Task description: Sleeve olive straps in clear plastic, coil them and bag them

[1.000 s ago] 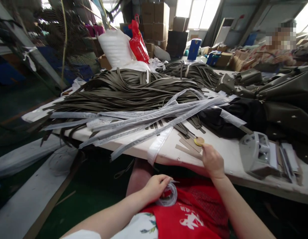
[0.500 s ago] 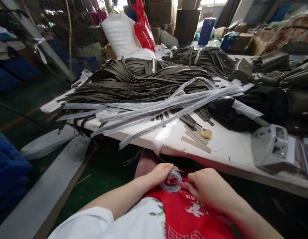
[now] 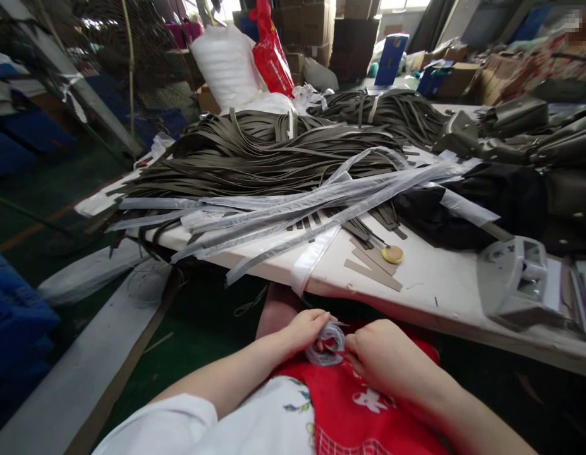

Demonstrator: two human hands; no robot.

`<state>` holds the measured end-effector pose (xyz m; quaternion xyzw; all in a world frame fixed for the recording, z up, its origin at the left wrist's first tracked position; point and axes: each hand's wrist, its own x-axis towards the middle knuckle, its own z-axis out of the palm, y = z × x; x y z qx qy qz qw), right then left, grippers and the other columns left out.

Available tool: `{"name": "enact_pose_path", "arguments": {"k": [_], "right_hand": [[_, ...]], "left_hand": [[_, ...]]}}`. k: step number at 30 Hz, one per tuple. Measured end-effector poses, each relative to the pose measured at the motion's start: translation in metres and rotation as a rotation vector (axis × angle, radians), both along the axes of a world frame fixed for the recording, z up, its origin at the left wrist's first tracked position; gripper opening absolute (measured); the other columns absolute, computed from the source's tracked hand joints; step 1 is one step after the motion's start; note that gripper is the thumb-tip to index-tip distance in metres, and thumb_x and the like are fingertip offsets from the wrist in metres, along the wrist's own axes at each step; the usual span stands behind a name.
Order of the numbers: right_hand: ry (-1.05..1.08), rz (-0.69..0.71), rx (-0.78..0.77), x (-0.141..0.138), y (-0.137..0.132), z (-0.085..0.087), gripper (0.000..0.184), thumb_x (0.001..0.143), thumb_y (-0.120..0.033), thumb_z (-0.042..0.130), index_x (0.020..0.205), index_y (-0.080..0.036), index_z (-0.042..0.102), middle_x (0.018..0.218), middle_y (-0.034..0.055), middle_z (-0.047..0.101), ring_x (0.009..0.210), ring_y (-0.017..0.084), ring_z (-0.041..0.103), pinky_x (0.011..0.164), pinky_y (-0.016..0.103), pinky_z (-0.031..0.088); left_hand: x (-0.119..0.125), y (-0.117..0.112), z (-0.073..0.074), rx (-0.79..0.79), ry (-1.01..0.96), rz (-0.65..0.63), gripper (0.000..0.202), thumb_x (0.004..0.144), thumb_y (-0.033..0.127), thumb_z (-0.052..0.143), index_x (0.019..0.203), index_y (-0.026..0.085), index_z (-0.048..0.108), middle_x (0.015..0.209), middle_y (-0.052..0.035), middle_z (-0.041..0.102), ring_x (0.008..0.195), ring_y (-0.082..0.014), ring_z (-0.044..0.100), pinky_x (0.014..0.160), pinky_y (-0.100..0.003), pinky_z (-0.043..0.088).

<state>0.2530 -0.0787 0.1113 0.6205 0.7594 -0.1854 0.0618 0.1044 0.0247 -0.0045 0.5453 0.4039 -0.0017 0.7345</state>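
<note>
- A tape roll (image 3: 325,355), clear and small, is held over the lap, below the near edge of the table (image 3: 430,281) and between both hands.
- The left hand (image 3: 306,333) is curled over the roll's left side, with the rim pinched between thumb and fingers.
- The right hand (image 3: 385,360) is bent into a loose fist, its fingertips pressed together against the roll's right edge; whether a loose tape end is gripped there cannot be told.
- A red apron (image 3: 363,414) is seen under the hands.
- On the table just above the hands, short cut pieces (image 3: 374,270) are laid flat, with a yellow disc (image 3: 393,254) touching their far end.
- Long clear strips (image 3: 293,208) are draped across the table, one end hanging over the near edge.
- Behind them a wide heap of olive straps (image 3: 255,158) is piled.
- A black cloth (image 3: 501,202) is bunched to the right of the strips.
- A grey device (image 3: 520,284) is set at the right, near the table's edge.
- A white sack (image 3: 226,63) and a red bag (image 3: 271,54) are stood beyond the heap.
</note>
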Motion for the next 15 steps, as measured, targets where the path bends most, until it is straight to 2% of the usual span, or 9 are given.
{"name": "enact_pose_path", "arguments": {"k": [4,8,12,15], "right_hand": [[-0.015,0.004,-0.006,-0.005,0.005,-0.008,0.019,0.085,-0.02,0.055,0.075,-0.019,0.071,0.071,0.0072,0.074,0.061,0.021,0.068,0.054,0.031,0.03],[-0.038,-0.058,0.018,-0.009,0.012,-0.017,0.021,0.088,-0.022,0.053,0.079,-0.017,0.071,0.074,0.0105,0.074,0.065,0.023,0.07,0.055,0.03,0.034],[0.003,-0.14,-0.015,-0.012,0.024,-0.04,0.019,0.086,-0.028,0.058,0.089,-0.016,0.073,0.082,0.0106,0.076,0.074,0.025,0.071,0.059,0.03,0.039],[0.097,-0.207,-0.018,-0.005,0.028,-0.06,0.023,0.08,-0.036,0.065,0.092,-0.019,0.073,0.083,0.0073,0.076,0.077,0.024,0.071,0.061,0.028,0.04]], "left_hand": [[0.001,-0.001,0.002,0.024,0.005,-0.009,0.055,0.08,0.062,0.055,0.1,0.013,0.07,0.064,-0.0026,0.067,0.041,-0.0107,0.05,0.042,-0.022,0.037],[0.002,-0.002,0.004,0.012,-0.025,-0.012,0.056,0.078,0.065,0.056,0.098,0.014,0.068,0.067,-0.0027,0.068,0.041,-0.0099,0.052,0.04,-0.021,0.036],[0.001,-0.005,-0.001,-0.025,-0.06,-0.027,0.057,0.073,0.071,0.058,0.086,0.015,0.062,0.057,-0.001,0.064,0.041,-0.0118,0.054,0.042,-0.022,0.04],[0.001,-0.001,-0.008,-0.035,-0.035,-0.032,0.057,0.072,0.072,0.058,0.085,0.017,0.059,0.053,0.0005,0.062,0.042,-0.0131,0.054,0.042,-0.023,0.04]]}}
